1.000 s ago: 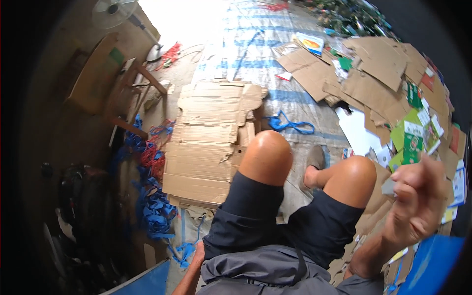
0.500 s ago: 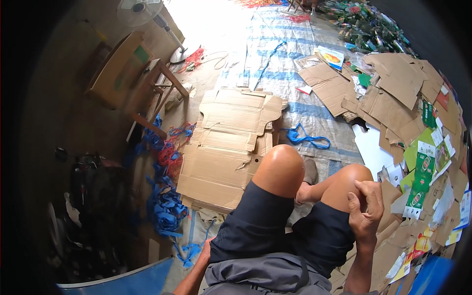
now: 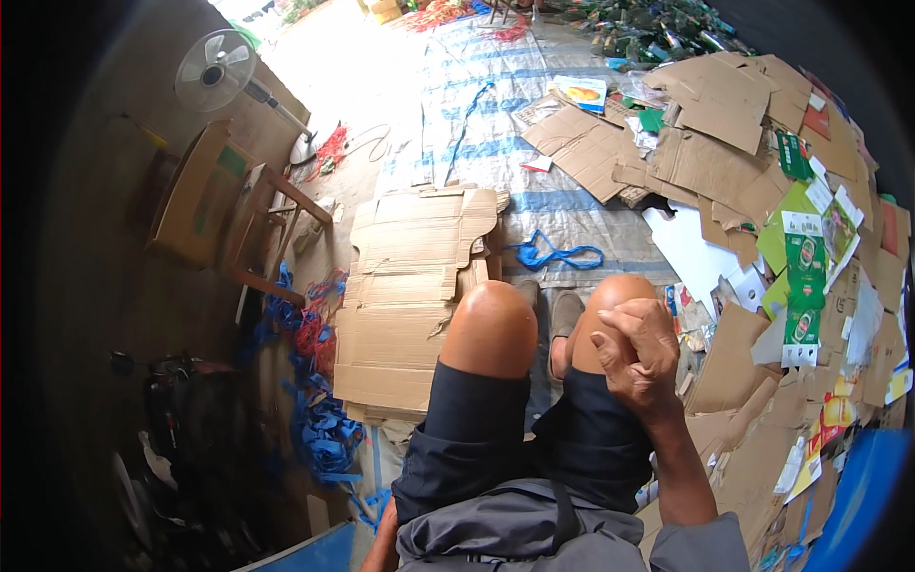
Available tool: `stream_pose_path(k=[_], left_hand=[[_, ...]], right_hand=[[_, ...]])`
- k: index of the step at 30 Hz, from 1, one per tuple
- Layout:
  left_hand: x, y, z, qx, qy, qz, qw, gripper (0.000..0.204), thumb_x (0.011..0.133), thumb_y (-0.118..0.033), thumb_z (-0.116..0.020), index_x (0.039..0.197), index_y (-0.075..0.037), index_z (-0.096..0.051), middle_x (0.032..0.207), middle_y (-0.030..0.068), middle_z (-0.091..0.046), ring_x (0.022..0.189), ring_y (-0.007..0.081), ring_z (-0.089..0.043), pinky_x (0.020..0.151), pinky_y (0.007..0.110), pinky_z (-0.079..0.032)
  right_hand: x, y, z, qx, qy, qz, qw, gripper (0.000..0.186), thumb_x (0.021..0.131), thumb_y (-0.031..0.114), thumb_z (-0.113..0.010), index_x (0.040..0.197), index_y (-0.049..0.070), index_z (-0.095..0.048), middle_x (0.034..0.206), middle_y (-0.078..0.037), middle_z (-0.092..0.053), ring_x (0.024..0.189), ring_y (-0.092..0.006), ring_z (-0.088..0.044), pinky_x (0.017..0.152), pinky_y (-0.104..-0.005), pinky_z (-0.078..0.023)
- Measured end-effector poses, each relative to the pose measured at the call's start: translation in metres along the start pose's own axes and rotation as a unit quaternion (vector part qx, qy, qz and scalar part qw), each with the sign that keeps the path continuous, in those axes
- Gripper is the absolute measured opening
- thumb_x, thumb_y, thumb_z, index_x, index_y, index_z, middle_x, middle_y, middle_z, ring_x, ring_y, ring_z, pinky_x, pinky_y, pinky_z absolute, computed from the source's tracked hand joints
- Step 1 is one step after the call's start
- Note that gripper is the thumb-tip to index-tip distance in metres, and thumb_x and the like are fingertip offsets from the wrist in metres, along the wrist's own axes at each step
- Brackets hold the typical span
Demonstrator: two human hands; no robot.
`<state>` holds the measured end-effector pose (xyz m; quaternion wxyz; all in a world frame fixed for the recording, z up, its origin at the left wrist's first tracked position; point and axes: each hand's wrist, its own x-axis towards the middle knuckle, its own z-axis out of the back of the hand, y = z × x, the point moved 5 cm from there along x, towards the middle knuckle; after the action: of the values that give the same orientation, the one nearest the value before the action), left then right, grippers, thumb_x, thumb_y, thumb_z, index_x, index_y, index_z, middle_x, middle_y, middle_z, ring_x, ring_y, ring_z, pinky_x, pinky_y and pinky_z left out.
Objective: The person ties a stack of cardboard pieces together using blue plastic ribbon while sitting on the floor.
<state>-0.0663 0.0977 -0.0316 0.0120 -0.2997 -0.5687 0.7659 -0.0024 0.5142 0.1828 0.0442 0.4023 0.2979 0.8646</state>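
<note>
My right hand [image 3: 640,355] rests against my right knee. Its fingers are curled and the thumb is bent toward them; nothing shows in the grasp. At the lower edge only a strip of my left forearm [image 3: 383,543] appears beside my left hip, and the fingers of that hand are hidden. In front of my left knee lies a stack of flattened brown cardboard boxes [image 3: 396,305]. A blue strap [image 3: 548,250] is looped on the sheet just beyond my feet.
A wide heap of flattened cartons [image 3: 710,162] spreads along the right, with bottles [image 3: 658,33] piled behind. Blue strapping [image 3: 324,434] lies tangled at left. Beyond it stand a wooden chair [image 3: 297,198], an upright carton [image 3: 195,195] and a fan [image 3: 215,71]. A striped sheet [image 3: 429,148] covers the floor.
My view has turned to the right and tilted slightly. My right knee has come in toward the left knee, the right hand moving with it. My left forearm shows less.
</note>
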Motion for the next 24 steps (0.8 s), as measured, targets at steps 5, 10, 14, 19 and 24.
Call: stream_pose_path(k=[5, 10, 14, 19, 24], left_hand=[[0.004, -0.003, -0.007, 0.008, 0.013, -0.005, 1.0, 0.02, 0.092, -0.01, -0.064, 0.108, 0.002, -0.069, 0.099, 0.0063, -0.071, 0.089, 0.0124, -0.064, 0.08, 0.026, -0.051], [0.002, 0.003, -0.006, 0.011, 0.012, -0.002, 1.0, 0.021, 0.093, -0.011, -0.064, 0.108, 0.002, -0.069, 0.099, 0.007, -0.071, 0.089, 0.0128, -0.065, 0.081, 0.027, -0.051], [0.001, 0.006, 0.003, 0.022, -0.003, -0.001, 1.0, 0.021, 0.093, -0.012, -0.064, 0.108, 0.002, -0.069, 0.099, 0.0076, -0.072, 0.089, 0.0131, -0.065, 0.081, 0.027, -0.052], [-0.005, 0.017, 0.012, 0.02, -0.009, 0.004, 1.0, 0.022, 0.094, -0.013, -0.064, 0.108, 0.002, -0.069, 0.099, 0.0084, -0.072, 0.089, 0.0134, -0.065, 0.081, 0.027, -0.052], [-0.006, 0.02, 0.021, 0.02, -0.014, 0.011, 1.0, 0.022, 0.094, -0.014, -0.063, 0.108, 0.002, -0.069, 0.099, 0.0091, -0.072, 0.089, 0.0138, -0.066, 0.081, 0.027, -0.052]], right_hand=[[-0.002, 0.001, -0.003, 0.031, -0.02, 0.004, 0.999, 0.026, 0.077, 0.002, -0.076, 0.101, 0.004, -0.067, 0.093, -0.011, -0.064, 0.088, -0.0297, -0.061, 0.08, -0.0396, -0.047], [-0.001, 0.002, -0.005, 0.029, -0.02, 0.012, 0.999, 0.025, 0.077, 0.0, -0.076, 0.1, 0.005, -0.068, 0.095, -0.011, -0.064, 0.088, -0.0291, -0.061, 0.08, -0.039, -0.047], [0.0, 0.005, -0.004, 0.058, -0.02, -0.003, 0.998, 0.024, 0.078, -0.001, -0.075, 0.1, 0.005, -0.068, 0.094, -0.01, -0.063, 0.09, -0.0292, -0.061, 0.081, -0.0387, -0.047], [-0.004, 0.0, 0.0, 0.061, -0.005, -0.025, 0.998, 0.021, 0.081, -0.002, -0.071, 0.101, 0.003, -0.067, 0.095, -0.012, -0.062, 0.093, -0.0284, -0.061, 0.085, -0.0372, -0.048], [-0.001, -0.001, -0.001, 0.071, 0.008, -0.035, 0.997, 0.022, 0.081, -0.003, -0.07, 0.102, 0.002, -0.067, 0.095, -0.012, -0.061, 0.093, -0.0268, -0.061, 0.086, -0.0352, -0.049]])
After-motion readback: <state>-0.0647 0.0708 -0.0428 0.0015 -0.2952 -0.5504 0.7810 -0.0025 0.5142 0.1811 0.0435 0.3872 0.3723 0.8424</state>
